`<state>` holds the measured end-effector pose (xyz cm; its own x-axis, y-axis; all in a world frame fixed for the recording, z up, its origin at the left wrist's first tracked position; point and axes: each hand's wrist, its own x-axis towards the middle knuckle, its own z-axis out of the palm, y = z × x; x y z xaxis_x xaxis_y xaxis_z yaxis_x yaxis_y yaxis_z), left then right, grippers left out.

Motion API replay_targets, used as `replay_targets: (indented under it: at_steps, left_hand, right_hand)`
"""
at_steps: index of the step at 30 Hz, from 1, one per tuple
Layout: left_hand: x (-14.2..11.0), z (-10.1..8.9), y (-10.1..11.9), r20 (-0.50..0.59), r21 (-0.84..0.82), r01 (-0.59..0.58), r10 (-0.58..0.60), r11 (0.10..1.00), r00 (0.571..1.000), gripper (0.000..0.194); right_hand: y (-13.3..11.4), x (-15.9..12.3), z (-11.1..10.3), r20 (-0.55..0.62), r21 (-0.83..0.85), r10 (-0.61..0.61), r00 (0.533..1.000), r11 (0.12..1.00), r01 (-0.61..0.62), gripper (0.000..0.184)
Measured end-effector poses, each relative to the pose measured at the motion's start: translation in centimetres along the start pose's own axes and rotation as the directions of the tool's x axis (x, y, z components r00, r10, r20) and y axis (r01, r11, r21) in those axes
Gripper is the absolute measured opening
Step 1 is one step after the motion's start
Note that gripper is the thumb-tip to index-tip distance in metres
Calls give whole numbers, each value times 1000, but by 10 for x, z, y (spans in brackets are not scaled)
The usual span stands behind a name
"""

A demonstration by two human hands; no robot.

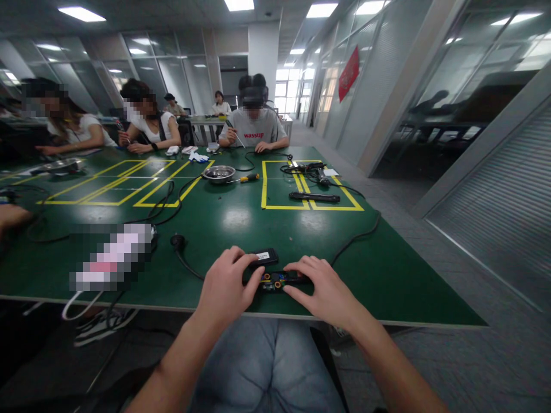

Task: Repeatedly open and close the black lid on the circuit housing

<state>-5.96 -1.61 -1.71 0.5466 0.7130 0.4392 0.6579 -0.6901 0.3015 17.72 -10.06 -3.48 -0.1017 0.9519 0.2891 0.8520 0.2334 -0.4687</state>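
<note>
An opened power adapter (278,279) lies near the table's front edge, its circuit board with copper coils facing up. Wrapped around its left end, my left hand (230,282) has thumb and index finger on the casing. My right hand (325,289) grips the other end, thumb at the near side and fingers at the far side. Just behind sits a black cover (267,256) with a white label, close to my left fingertips. From the left end a cord runs to a black plug (177,241). Parts of the casing are hidden under my fingers.
A metal bowl (218,174) and a yellow-black screwdriver (248,178) stand farther back. Right of them lie a black bar-shaped part (314,197) and tangled cables (316,170). A pixelated pinkish-white object (118,252) is at left. A person (253,123) sits opposite; others sit left.
</note>
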Motion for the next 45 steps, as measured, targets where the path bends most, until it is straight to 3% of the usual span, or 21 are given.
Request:
replay_targets:
  at_steps: [6, 17, 19, 21, 22, 26, 30, 34, 40, 45]
  left_hand:
    - [-19, -3, -5, 188, 36, -157, 148, 987, 971, 29]
    - [-15, -4, -12, 169, -222, -70, 109, 973, 980, 41]
    - [-16, -8, -11, 163, -271, -45, 92, 962, 982, 27]
    - [-17, -12, -10, 161, -304, -40, 93, 952, 983, 10]
    - [-16, -14, -9, 155, -303, -47, 98, 952, 983, 13]
    - [-4, -15, -5, 114, -189, -83, 106, 979, 988, 13]
    - [24, -5, -5, 106, -161, -13, 31, 987, 994, 19]
    - [42, 2, -6, 258, -150, 12, 28, 989, 966, 32]
    - [19, -10, 8, 180, -373, -95, 173, 923, 968, 35]
    - [-1, -8, 10, 247, -329, -162, 251, 930, 936, 36]
  right_hand:
    - [-2, -2, -3, 37, -32, -17, 999, 999, 18, 31]
    - [-1, -3, -3, -6, 41, -29, 1000, 999, 29, 42]
    - [-2, -4, -6, -50, 126, -22, 998, 992, 29, 36]
    - [-1, -5, -8, -93, 203, -16, 996, 979, 35, 18]
    - [0, -5, -8, -105, 224, -14, 994, 974, 38, 9]
    - [3, -3, -7, -79, 195, -17, 997, 980, 32, 13]
    - [5, -1, -4, -68, 157, -14, 998, 987, 25, 13]
    - [7, -3, -2, -72, 125, -10, 997, 992, 19, 10]
    - [9, -4, 0, -81, 129, 5, 997, 992, 6, 9]
    - [9, -4, 0, -78, 140, 10, 997, 990, 1, 7]
